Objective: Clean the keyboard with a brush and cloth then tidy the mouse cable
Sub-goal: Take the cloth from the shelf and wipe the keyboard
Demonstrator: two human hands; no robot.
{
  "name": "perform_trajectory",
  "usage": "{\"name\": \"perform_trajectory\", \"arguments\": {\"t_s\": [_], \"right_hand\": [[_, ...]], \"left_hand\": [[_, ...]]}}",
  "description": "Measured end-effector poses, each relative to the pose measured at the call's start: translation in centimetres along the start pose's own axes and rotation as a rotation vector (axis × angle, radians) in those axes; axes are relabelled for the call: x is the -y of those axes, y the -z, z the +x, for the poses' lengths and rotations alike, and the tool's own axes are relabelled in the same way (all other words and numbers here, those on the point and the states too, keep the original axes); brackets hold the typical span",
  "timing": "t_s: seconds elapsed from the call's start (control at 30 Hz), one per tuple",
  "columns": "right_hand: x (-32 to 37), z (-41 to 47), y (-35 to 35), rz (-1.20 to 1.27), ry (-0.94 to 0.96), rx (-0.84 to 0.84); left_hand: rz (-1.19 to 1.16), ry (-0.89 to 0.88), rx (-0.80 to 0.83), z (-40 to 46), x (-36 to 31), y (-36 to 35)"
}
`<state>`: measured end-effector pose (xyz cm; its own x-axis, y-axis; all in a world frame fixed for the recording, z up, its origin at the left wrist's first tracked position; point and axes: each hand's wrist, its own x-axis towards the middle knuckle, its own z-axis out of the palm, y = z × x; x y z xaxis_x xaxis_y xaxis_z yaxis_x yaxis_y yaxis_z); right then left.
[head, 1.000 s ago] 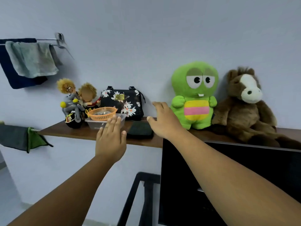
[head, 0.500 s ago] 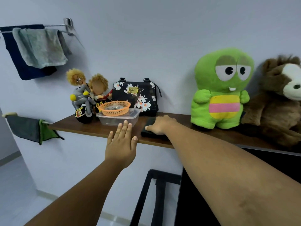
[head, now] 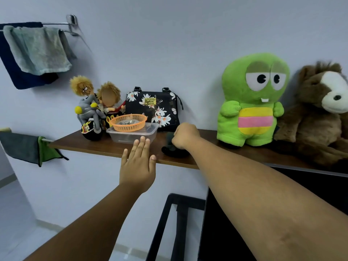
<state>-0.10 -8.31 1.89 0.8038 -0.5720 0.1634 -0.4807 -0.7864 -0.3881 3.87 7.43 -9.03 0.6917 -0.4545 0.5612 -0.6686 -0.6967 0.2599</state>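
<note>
Curled tight, our right hand [head: 185,135] grips a dark cloth [head: 172,148] lying on the wooden shelf [head: 79,146], near its front edge. Our left hand [head: 138,164] is spread flat, fingers straight and together, held at the shelf's front edge just before the clear container [head: 132,134]; whether it touches the wood we cannot tell.

We judge the risk lies in lifting the cloth: a careless sweep of either hand could knock the container and the orange basket [head: 129,122] sitting in it off the shelf.

Counting outward: one cloth in hand, one container, one basket, one floral bag [head: 152,108], two dolls on a toy bike [head: 94,110], two plush toys, green [head: 252,102] and brown [head: 320,110]. No keyboard, brush or mouse shows here.
</note>
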Motion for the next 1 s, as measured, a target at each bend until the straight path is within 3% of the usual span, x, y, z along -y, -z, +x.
{"name": "perform_trajectory", "arguments": {"t_s": [0.3,0.57,0.83,1.0], "right_hand": [[-2.1,-4.1,4.8,0.349,0.167,-0.419],[-10.8,-14.7,8.1,0.536,0.304,-0.703],[-21.6,-25.5,3.9,0.549,0.294,-0.670],[-26.8,-30.8,-0.9,0.625,0.169,-0.547]], "left_hand": [[-0.129,-0.035,-0.136,-1.2,-4.7,1.3],[-0.221,-0.148,-0.164,-7.2,-12.2,2.4],[-0.264,-0.239,-0.004,-17.1,-16.7,-0.8],[-0.335,-0.161,0.106,-22.9,-18.1,-3.8]]}}
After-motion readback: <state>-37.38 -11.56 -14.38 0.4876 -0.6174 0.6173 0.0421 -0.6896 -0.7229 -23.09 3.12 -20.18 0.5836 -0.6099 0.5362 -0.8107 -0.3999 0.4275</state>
